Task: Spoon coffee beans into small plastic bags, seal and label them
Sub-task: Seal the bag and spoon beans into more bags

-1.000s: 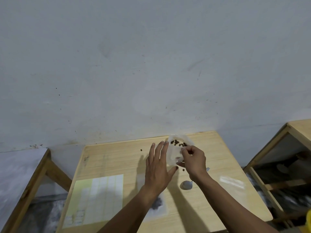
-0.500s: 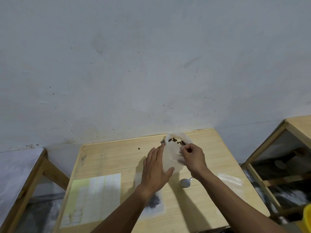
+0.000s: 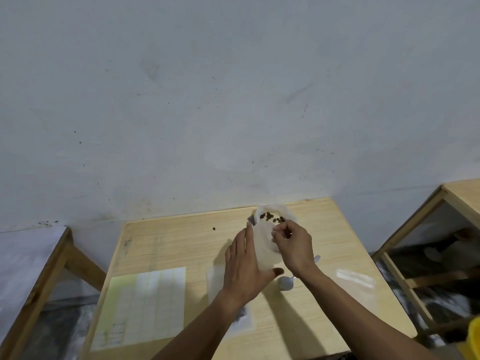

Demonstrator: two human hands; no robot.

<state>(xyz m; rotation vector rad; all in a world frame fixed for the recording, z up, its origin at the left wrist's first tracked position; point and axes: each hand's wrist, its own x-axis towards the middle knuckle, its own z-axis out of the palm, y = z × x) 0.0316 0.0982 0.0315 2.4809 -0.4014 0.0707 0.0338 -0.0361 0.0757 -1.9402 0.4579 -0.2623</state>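
Note:
A translucent white plastic bag [image 3: 265, 245] is held up over the wooden table [image 3: 181, 245], with several coffee beans [image 3: 271, 217] lying at its far end. My left hand [image 3: 244, 266] lies along the bag's left side with straight fingers, and its thumb hooks under the bag's near end. My right hand [image 3: 293, 245] has curled fingers that pinch the bag's right edge near the beans. A metal spoon [image 3: 285, 283] rests on the table below my right wrist. A small flat bag with dark beans [image 3: 242, 317] is partly hidden under my left forearm.
A label sheet [image 3: 145, 305] lies at the table's front left. An empty clear bag [image 3: 355, 278] lies at the right. One loose bean [image 3: 214, 228] sits near the back edge. Wooden tables stand on both sides, with a yellow object [image 3: 474, 336] at the bottom right.
Both hands have stayed on the bag and drawn slightly closer together. My left fingers have closed together against the bag's side, and the bag has tipped up a little.

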